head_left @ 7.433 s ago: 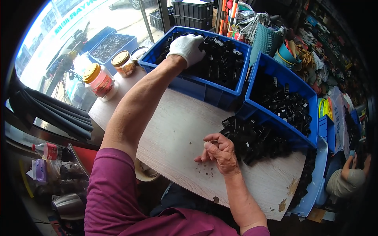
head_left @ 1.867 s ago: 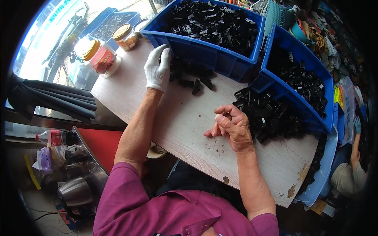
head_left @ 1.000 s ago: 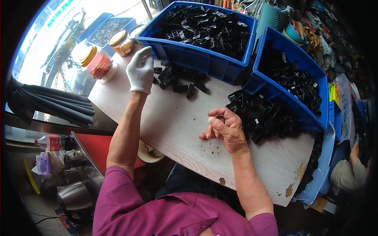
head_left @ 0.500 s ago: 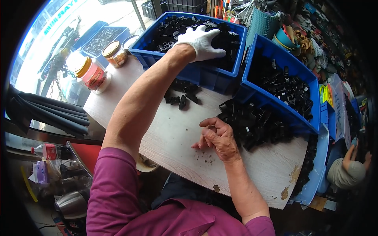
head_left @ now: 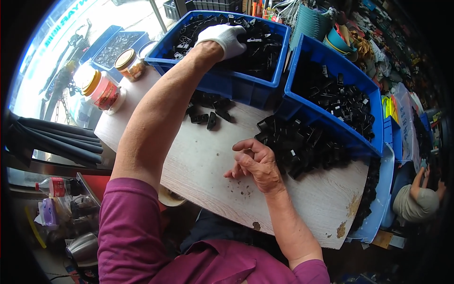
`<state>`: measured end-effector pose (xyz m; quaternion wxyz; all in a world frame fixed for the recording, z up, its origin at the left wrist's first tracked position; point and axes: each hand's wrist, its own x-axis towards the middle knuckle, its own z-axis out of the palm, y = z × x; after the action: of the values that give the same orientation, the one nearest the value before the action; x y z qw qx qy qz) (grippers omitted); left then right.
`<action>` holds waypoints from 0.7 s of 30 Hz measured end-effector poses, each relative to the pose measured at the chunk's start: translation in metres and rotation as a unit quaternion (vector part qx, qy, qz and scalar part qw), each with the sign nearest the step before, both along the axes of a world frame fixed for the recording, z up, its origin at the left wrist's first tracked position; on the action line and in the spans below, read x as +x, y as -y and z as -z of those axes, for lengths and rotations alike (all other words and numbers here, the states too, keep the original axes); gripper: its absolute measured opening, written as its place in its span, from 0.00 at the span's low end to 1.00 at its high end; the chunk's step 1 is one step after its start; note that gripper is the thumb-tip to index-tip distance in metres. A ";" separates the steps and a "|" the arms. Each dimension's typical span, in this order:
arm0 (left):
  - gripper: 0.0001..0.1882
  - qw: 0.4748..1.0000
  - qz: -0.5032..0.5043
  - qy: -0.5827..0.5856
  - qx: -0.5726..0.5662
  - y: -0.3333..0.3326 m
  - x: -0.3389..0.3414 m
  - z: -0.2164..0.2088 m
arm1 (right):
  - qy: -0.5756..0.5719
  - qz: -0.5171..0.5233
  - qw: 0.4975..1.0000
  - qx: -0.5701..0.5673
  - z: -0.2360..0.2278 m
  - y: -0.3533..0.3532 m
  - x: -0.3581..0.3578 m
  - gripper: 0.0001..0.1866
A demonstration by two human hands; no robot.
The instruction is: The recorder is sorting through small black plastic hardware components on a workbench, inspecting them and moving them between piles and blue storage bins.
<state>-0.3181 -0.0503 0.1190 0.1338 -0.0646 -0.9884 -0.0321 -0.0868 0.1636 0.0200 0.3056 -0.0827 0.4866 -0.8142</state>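
My left hand (head_left: 223, 39), in a white knit glove, reaches into the far blue bin (head_left: 246, 90) full of small black plastic parts (head_left: 259, 52). Its fingers curl down among these parts, and whatever lies under them is hidden. Bare, my right hand (head_left: 257, 165) hovers low over or rests on the pale tabletop (head_left: 198, 156), fingers loosely bent and apart, holding nothing. Just beyond it spreads a loose heap of black plastic parts (head_left: 302, 146). A smaller group of such parts (head_left: 208, 113) lies in front of the far bin.
A second blue bin (head_left: 331, 113) of black parts stands at the right. Two lidded jars (head_left: 105, 90) are at the table's left end, beside another blue bin (head_left: 118, 49). A light-blue tub (head_left: 380, 203) sits past the right edge. Another person (head_left: 416, 201) is at far right.
My left hand has gone from spread fingers above the bin to curled fingers down among the parts, shifting slightly left. My right hand keeps its pose. The whole view has shifted a little.
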 end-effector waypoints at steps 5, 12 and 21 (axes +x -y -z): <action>0.24 0.997 0.032 -0.053 0.056 0.004 0.007 0.006 | -0.007 -0.001 1.000 -0.017 0.003 0.001 0.000 0.13; 0.21 0.993 0.042 -0.076 0.076 0.005 0.014 -0.001 | -0.013 0.001 1.000 -0.016 0.003 0.001 0.001 0.12; 0.16 0.960 0.054 -0.225 0.156 0.020 0.023 -0.007 | -0.009 0.004 1.000 -0.007 0.002 0.002 0.001 0.12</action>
<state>-0.2955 -0.0703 0.1257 0.3591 -0.1016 -0.9107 -0.1772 -0.0862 0.1615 0.0179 0.2972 -0.0905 0.4839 -0.8181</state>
